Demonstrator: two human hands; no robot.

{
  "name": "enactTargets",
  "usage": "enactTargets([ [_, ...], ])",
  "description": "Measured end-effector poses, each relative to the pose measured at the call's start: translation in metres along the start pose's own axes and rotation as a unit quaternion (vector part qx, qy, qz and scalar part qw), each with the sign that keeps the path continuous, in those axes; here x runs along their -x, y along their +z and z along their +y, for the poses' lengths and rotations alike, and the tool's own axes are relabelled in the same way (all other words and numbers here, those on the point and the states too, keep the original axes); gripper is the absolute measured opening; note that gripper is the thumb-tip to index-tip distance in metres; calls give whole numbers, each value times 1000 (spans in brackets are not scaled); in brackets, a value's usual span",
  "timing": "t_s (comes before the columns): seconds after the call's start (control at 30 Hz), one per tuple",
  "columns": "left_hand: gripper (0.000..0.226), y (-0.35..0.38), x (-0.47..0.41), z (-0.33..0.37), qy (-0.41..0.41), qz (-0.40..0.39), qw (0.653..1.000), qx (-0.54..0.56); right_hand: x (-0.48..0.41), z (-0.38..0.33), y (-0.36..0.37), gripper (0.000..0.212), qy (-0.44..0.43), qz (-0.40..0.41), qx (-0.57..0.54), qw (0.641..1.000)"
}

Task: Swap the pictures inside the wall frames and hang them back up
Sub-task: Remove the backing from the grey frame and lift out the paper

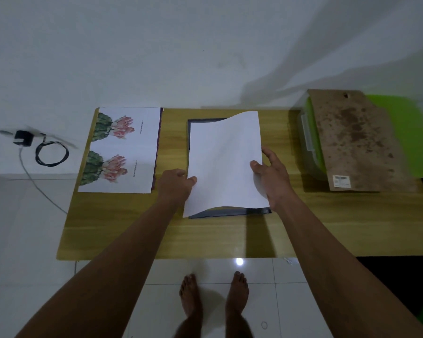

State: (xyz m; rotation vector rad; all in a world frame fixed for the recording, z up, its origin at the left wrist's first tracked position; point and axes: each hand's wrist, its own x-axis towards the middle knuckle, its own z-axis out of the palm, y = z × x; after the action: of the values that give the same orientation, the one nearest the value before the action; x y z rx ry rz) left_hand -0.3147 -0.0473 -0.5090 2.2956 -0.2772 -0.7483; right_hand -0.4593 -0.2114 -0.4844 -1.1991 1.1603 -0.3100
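Left hand (178, 182) and right hand (271, 172) pinched the white sheet's (224, 164) side edges above the dark frame (230, 212). Cactus print (120, 150) lay left; near surface (205, 237) bare.

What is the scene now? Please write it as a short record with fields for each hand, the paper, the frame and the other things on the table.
left hand: grips the left edge of the white sheet
right hand: grips the right edge of the same sheet
white sheet: blank side up, curved, held over the dark frame
dark frame: lies flat on the wooden table, mostly covered by the sheet
cactus print: flat on the table's left end, two flowering cacti
backing board: brown, stained, resting on a green-lidded box at right
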Motion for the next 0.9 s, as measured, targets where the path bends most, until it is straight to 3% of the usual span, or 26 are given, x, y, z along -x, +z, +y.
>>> enactTargets([
  [0.07, 46, -6, 3, 4, -29, 11, 999, 19, 1, 0, -2, 47, -10, 1, 25, 1000],
  [0.13, 45, -12, 3, 7, -30, 8, 998, 48, 3, 0, -6, 48, -24, -5, 68, 997],
  [0.23, 41, -19, 8, 15, 11, 0, 997, 83, 7, -3, -9, 50, -41, -11, 120, 992],
  [0.6, 29, -33, 43, 32, 127, 93, 985, 68, 17, -21, -8, 50, -89, 31, 225, 970],
  [0.73, 30, -38, 56, 45, 188, 130, 970, 81, 31, -33, 8, 44, -168, 55, 321, 931],
  [0.8, 30, -39, 66, 54, 244, 131, 959, 64, 39, -49, 24, 51, -201, 36, 294, 934],
  [0.9, 31, -39, 82, 64, 330, 109, 937, 25, 51, -83, 47, 71, -147, -8, 182, 972],
])
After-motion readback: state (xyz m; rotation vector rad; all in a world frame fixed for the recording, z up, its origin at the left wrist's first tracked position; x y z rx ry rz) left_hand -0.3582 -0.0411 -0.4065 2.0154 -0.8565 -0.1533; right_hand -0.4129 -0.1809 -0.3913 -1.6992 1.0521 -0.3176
